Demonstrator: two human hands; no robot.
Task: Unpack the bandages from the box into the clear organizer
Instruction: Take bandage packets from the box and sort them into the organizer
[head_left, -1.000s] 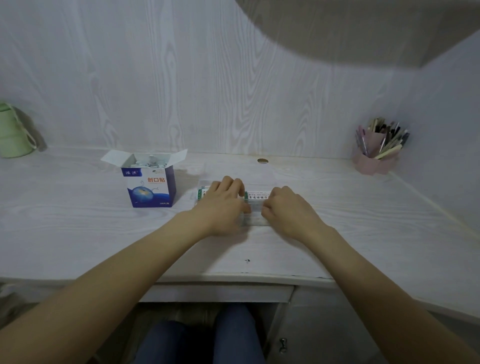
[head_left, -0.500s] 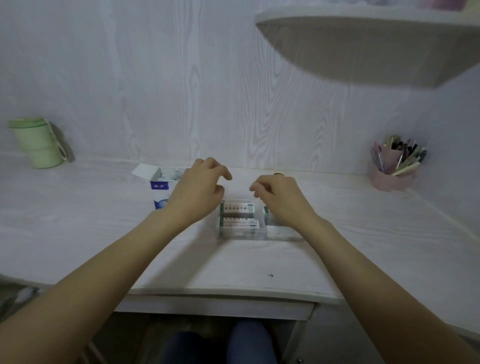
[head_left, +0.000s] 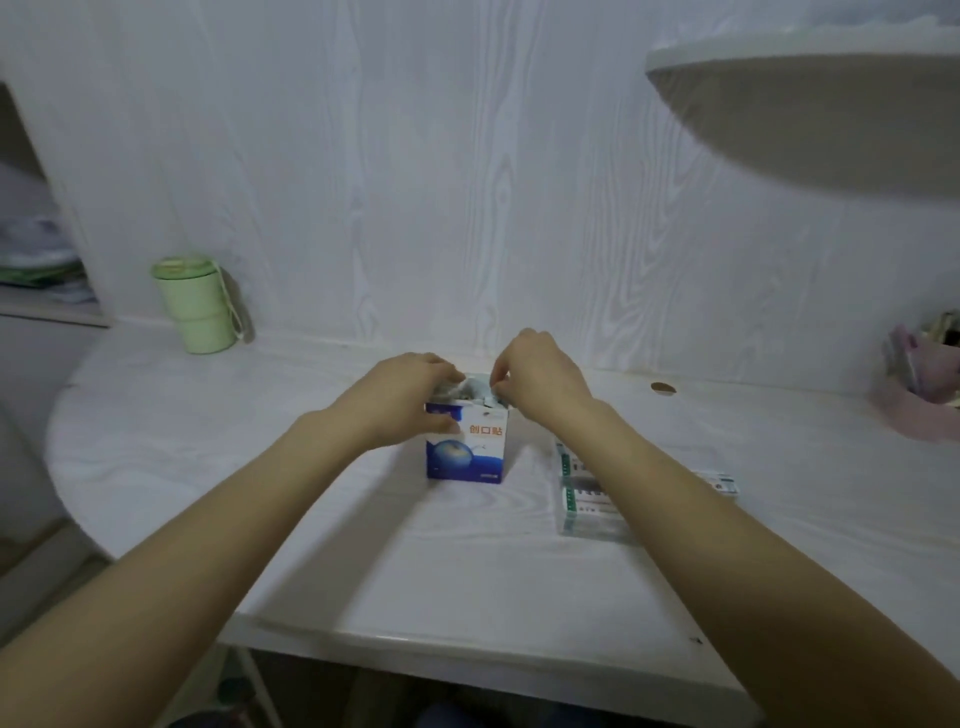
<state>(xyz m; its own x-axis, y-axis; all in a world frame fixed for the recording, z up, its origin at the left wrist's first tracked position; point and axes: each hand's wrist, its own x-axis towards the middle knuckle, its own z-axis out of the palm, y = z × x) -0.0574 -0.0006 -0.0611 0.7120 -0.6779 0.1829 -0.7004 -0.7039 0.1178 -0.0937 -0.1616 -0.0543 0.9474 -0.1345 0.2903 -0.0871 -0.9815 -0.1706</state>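
Observation:
A blue and white bandage box (head_left: 466, 452) stands upright on the white desk (head_left: 467, 571), its top open. My left hand (head_left: 410, 397) grips the box's upper left side. At the open top my right hand (head_left: 540, 376) has its fingertips curled onto the bandages (head_left: 470, 391) inside; how firmly it holds them is hard to see. The clear organizer (head_left: 592, 512) lies to the right of the box, partly hidden under my right forearm, with green-and-white bandage strips in it.
A green lidded cup (head_left: 195, 304) stands at the back left by the wall. A pink holder (head_left: 919, 395) with pens sits at the far right. A curved shelf (head_left: 810, 104) overhangs the upper right. The desk's front edge runs below my forearms.
Both hands left the clear organizer and moved left to the bandage box. The view swung left, so the box now sits in the middle and the organizer to its right.

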